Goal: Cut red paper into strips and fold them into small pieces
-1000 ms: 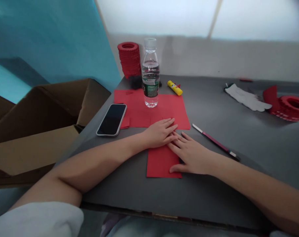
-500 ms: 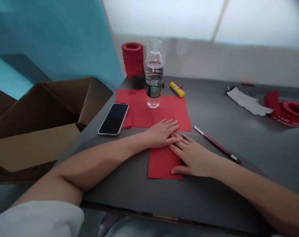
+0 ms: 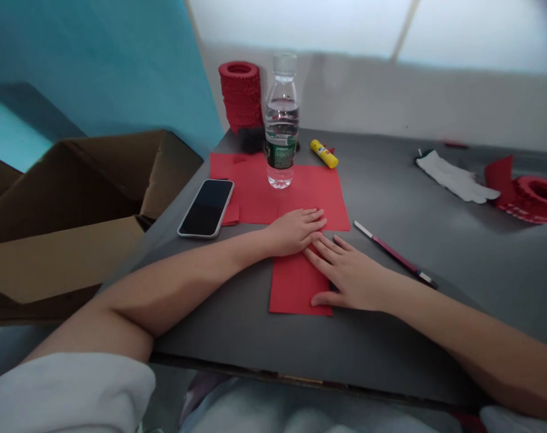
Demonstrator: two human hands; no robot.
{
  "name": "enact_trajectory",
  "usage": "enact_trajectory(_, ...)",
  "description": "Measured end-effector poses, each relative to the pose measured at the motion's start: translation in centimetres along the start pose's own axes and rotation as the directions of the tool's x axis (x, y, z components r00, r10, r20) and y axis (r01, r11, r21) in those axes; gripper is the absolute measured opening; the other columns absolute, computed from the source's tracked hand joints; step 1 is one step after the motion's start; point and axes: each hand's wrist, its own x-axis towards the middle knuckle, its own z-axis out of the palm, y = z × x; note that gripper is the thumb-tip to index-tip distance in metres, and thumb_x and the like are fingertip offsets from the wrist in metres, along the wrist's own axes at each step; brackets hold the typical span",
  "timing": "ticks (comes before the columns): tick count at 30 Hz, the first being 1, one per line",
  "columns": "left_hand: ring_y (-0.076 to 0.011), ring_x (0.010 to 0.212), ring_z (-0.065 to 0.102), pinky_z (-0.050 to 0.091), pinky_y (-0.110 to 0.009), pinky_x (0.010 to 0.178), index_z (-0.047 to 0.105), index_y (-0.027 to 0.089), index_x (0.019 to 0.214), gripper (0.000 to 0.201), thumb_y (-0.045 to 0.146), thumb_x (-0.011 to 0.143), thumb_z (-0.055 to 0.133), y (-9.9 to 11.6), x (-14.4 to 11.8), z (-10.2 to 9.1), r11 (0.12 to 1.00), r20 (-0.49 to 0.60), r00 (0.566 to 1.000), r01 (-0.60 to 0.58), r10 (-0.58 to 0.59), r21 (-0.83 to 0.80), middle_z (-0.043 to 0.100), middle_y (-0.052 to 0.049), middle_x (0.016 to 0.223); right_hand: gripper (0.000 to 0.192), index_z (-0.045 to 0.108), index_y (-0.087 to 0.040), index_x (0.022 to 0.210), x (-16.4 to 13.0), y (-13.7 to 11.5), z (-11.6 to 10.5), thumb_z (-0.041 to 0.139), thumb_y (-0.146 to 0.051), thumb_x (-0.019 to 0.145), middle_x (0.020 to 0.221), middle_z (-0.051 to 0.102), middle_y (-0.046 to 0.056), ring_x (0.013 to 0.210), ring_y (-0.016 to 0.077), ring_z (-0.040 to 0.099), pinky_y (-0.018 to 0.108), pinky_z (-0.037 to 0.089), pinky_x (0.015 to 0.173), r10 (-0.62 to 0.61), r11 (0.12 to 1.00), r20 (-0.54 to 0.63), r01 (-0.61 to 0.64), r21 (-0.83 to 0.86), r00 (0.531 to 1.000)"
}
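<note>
A narrow piece of red paper (image 3: 295,285) lies on the grey table, its upper part under my hands. My left hand (image 3: 295,231) rests flat across its far end, fingers stretched to the right. Beside it, my right hand (image 3: 348,270) lies with fingers spread, the fingertips meeting the left hand and the thumb on the paper's right edge. Neither hand grips anything. Behind them a wider red sheet (image 3: 313,192) is spread out, with a water bottle (image 3: 281,123) standing upright on it.
At left a phone (image 3: 206,207) lies near an open cardboard box (image 3: 65,258). A yellow glue stick (image 3: 324,154), a slim utility knife (image 3: 395,255), a white glove (image 3: 456,177) and a red paper roll (image 3: 537,198) lie rightward. A red ringed stack (image 3: 241,96) stands behind.
My left thumb has drawn in toward its fingers, and my right fingertips have slid slightly left on the paper. The whole scene sits a little higher in view.
</note>
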Motion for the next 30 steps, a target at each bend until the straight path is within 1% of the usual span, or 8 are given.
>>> enact_trajectory(5, -0.0164, 0.136, 0.028, 0.021, -0.031, 0.113, 0.046, 0.011, 0.132, 0.043, 0.027, 0.097, 0.028, -0.1, 0.2, 0.2, 1.0, -0.059, 0.998, 0.0, 0.0, -0.001, 0.039, -0.01, 0.143, 0.098, 0.026, -0.002, 0.143, 0.2, 0.1, 0.1, 0.029, -0.076, 0.079, 0.147, 0.018, 0.028, 0.137, 0.0371, 0.015, 0.054, 0.018, 0.109, 0.001, 1.0, 0.025, -0.001, -0.005, 1.0)
enact_trajectory(10, -0.0179, 0.134, 0.033, 0.025, -0.032, 0.111, 0.049, 0.01, 0.129, 0.041, 0.025, 0.096, 0.03, 0.0, 0.3, 0.4, 0.999, -0.082, 0.996, 0.029, -0.031, -0.017, 0.04, -0.011, 0.142, 0.098, 0.024, -0.002, 0.144, 0.1, 0.0, 0.2, 0.028, -0.076, 0.079, 0.147, 0.016, 0.028, 0.138, 0.0375, 0.014, 0.055, 0.018, 0.109, 0.002, 1.0, -0.003, -0.002, -0.013, 1.0)
enact_trajectory(13, -0.0185, 0.135, 0.031, 0.023, -0.033, 0.112, 0.046, 0.01, 0.132, 0.042, 0.024, 0.096, 0.03, 0.0, 0.3, 0.5, 1.0, -0.07, 0.997, 0.029, -0.029, -0.003, 0.037, -0.011, 0.144, 0.095, 0.024, -0.002, 0.144, -0.2, -0.1, 0.4, 0.027, -0.073, 0.081, 0.147, 0.017, 0.027, 0.138, 0.0366, 0.015, 0.054, 0.017, 0.109, 0.003, 1.0, -0.017, -0.004, -0.025, 1.0)
enact_trajectory(18, -0.0186, 0.139, 0.023, 0.017, -0.033, 0.114, 0.038, 0.007, 0.137, 0.046, 0.027, 0.097, 0.025, 0.0, 0.4, 0.6, 0.999, -0.038, 0.999, 0.026, -0.025, 0.042, 0.031, -0.012, 0.147, 0.09, 0.027, -0.002, 0.142, -0.4, -0.1, 1.0, 0.027, -0.071, 0.084, 0.146, 0.02, 0.028, 0.138, 0.035, 0.015, 0.054, 0.016, 0.109, -0.002, 1.0, -0.084, -0.001, -0.028, 0.996)
enact_trajectory(23, -0.0171, 0.14, 0.018, 0.015, -0.032, 0.114, 0.034, 0.008, 0.139, 0.048, 0.029, 0.098, 0.02, 0.0, 0.4, 0.6, 0.998, -0.01, 1.0, 0.023, -0.023, 0.066, 0.028, -0.011, 0.148, 0.091, 0.028, -0.003, 0.143, -0.4, -0.1, 1.1, 0.025, -0.071, 0.084, 0.146, 0.022, 0.027, 0.138, 0.0349, 0.016, 0.053, 0.016, 0.109, 0.006, 1.0, -0.085, -0.008, -0.023, 0.996)
enact_trajectory(30, -0.0174, 0.14, 0.02, 0.014, -0.031, 0.114, 0.034, 0.009, 0.139, 0.049, 0.032, 0.098, 0.02, -0.1, 0.4, 0.9, 0.997, -0.034, 0.999, 0.034, -0.031, 0.075, 0.028, -0.011, 0.148, 0.088, 0.028, -0.003, 0.142, -0.4, -0.3, 1.1, 0.029, -0.069, 0.084, 0.146, 0.022, 0.027, 0.138, 0.0341, 0.016, 0.054, 0.015, 0.11, 0.025, 1.0, -0.085, -0.025, -0.007, 0.996)
